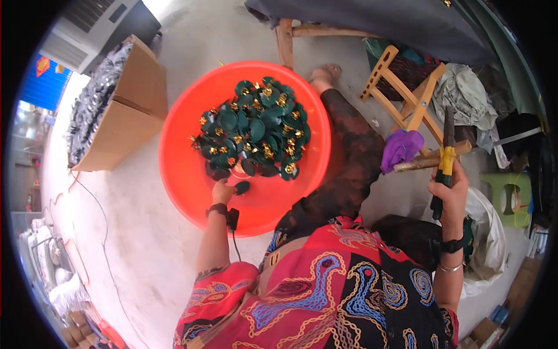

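A wide orange-red basin (173, 174) holds a heap of dark green round discs (256, 125), many with shiny gold trims. My left hand (222, 191) reaches over the basin's near rim, at the near edge of the heap. Its fingers are closed at a single dark green disc (242, 187), which sticks out on the right of the hand. Raised to the right, outside the basin, my right hand (455, 189) grips a hand tool (448, 131). The tool has a long dark blade pointing up, a yellow wrap round its middle and dark green handles.
A cardboard box (136, 81) full of silvery-black pieces stands left of the basin. At right are a wooden folding frame (407, 93) with a purple cloth (402, 150) and a green stool (508, 198). My leg (354, 145) stretches along the basin's right side.
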`<state>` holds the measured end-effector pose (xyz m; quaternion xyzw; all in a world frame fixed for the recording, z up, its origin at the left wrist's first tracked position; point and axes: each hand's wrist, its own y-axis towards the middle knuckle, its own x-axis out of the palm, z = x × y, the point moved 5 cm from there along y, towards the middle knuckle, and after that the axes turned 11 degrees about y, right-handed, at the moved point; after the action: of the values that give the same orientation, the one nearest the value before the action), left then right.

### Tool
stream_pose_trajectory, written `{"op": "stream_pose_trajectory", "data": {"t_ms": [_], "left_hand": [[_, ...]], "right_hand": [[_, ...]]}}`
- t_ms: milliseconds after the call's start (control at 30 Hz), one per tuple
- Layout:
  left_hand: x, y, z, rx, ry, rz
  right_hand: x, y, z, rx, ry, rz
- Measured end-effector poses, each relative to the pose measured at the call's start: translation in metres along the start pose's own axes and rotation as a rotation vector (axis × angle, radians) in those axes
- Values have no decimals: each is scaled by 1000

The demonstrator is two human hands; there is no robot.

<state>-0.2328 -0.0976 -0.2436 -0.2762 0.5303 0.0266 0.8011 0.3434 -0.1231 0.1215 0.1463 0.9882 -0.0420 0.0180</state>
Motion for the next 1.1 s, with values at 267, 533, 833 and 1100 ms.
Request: {"op": "stream_pose_trajectory", "data": {"t_ms": [267,533,833,1100], "left_hand": [[28,13,10,375,144,-31],[-39,5,101,238,19,-137],[-119,-166,450,660,-1006,-767],[-32,-183,544,746,-786,-700]], "right_hand": [[-1,-2,-8,-16,10,33],[-38,-11,-21,-146,125,228],[-42,3,-45,-437,39,244],[-9,3,-73,-648,-462,158]]}}
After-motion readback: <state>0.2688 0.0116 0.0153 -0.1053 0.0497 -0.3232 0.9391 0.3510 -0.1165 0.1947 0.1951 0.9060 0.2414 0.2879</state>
